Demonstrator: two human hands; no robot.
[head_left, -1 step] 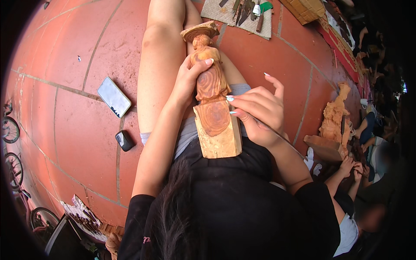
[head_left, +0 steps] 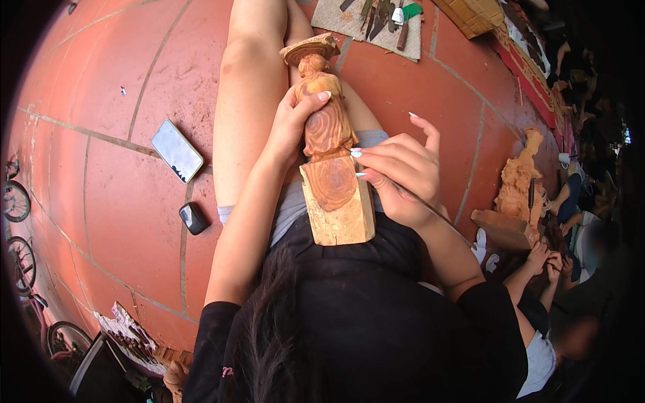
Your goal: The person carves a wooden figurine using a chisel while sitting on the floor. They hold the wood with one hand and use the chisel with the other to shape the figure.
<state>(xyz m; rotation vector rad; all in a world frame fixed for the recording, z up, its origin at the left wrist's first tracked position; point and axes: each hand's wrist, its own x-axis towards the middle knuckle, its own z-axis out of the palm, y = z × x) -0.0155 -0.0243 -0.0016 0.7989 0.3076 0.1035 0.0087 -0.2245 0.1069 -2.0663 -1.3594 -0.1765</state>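
A carved wooden figure with swirling grain lies across my lap, its block-shaped base toward my body and a flat flared piece at its far end. My left hand is closed around the figure's middle, thumb on top. Against the right side of the figure, by the groove above the base, my right hand pinches a thin, dark, slightly curved rod-like tool. Its shaft runs back under the palm toward my forearm; the working tip is hidden by the fingers. The ring and little fingers are lifted away.
On the red tiled floor to my left lie a phone and a small black case. Several carving tools rest on a grey mat ahead. At right, another person's hands are near a larger carving. Bicycles stand far left.
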